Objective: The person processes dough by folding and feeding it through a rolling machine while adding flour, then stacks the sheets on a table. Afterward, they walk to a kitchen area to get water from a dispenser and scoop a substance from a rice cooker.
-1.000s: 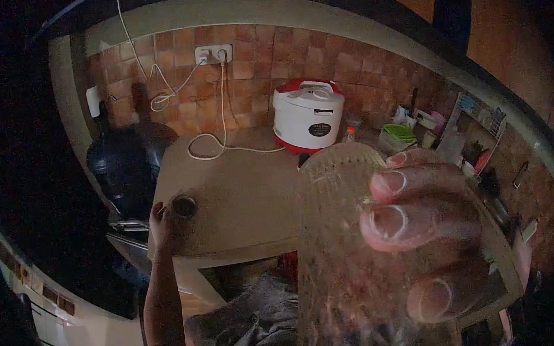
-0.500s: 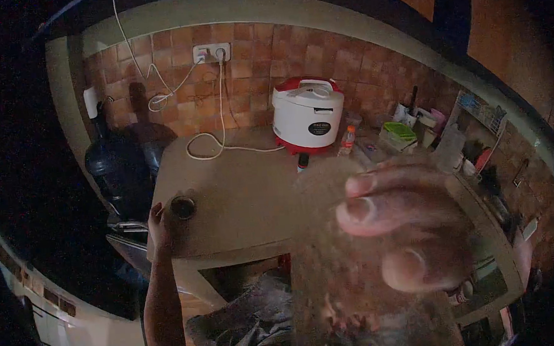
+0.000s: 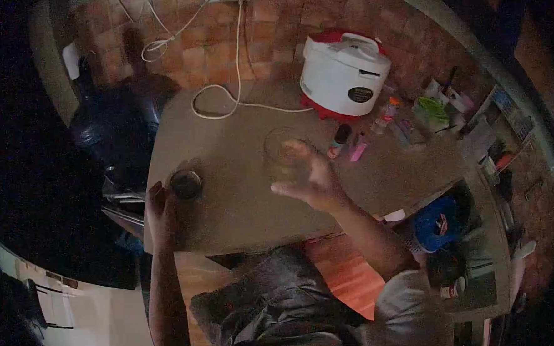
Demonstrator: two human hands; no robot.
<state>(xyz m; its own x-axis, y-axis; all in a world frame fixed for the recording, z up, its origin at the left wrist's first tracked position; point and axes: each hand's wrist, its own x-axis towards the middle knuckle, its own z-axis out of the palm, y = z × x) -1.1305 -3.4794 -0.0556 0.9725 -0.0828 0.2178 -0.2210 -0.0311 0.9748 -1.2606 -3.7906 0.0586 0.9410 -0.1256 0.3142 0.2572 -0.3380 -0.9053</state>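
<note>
My right hand is over the middle of the counter, its fingers around a clear glass whose round rim shows beyond the fingertips. My left hand rests at the counter's left edge with its fingers curled; whether anything is in it does not show. Just right of that hand stands a small dark round jar or cup, apart from the fingers. A dark bottle and a small pink item lie to the right of the glass.
A white and red rice cooker stands at the back, its cable looping over the counter. An orange-capped bottle and a green-lidded container are to its right. Large dark water bottles stand at the left.
My right hand has gone from close before the camera down and left to the counter's middle, with the glass. The view has tilted down. My left hand stays near the dark jar.
</note>
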